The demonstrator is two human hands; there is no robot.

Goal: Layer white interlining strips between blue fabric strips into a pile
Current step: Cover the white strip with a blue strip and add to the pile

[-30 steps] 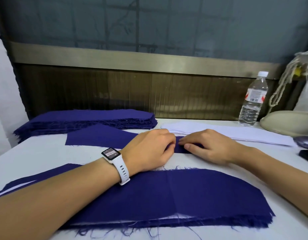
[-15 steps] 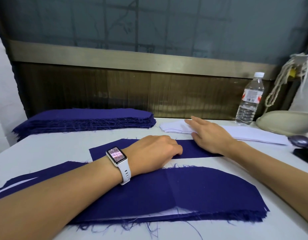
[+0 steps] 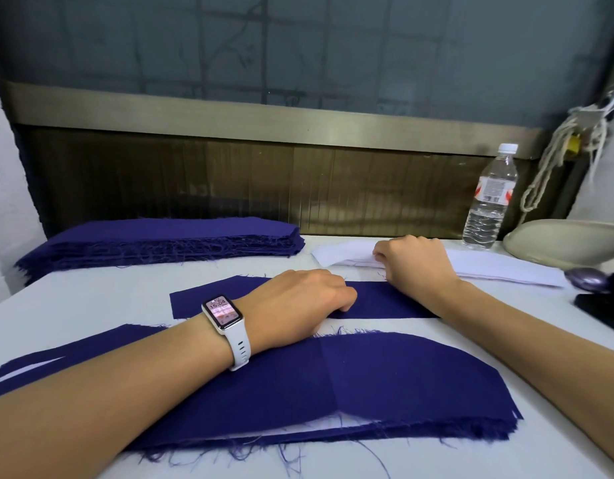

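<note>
One wide-angle view, from the person's head, faces forward and down over the desk point(image 3: 91, 295) toward the wall panel point(image 3: 229, 188) behind it. It sits close: the left hand point(image 3: 298, 299) and right hand point(image 3: 416, 264) lie mid-frame, forearms point(image 3: 126, 392) entering from below.

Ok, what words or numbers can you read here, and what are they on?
"15:04" on the smartwatch screen on the left wrist.
Smaller marks on that screen: too small to read.
Red and white label on the water bottle: print too blurred to read.
No other writing shows.
</note>
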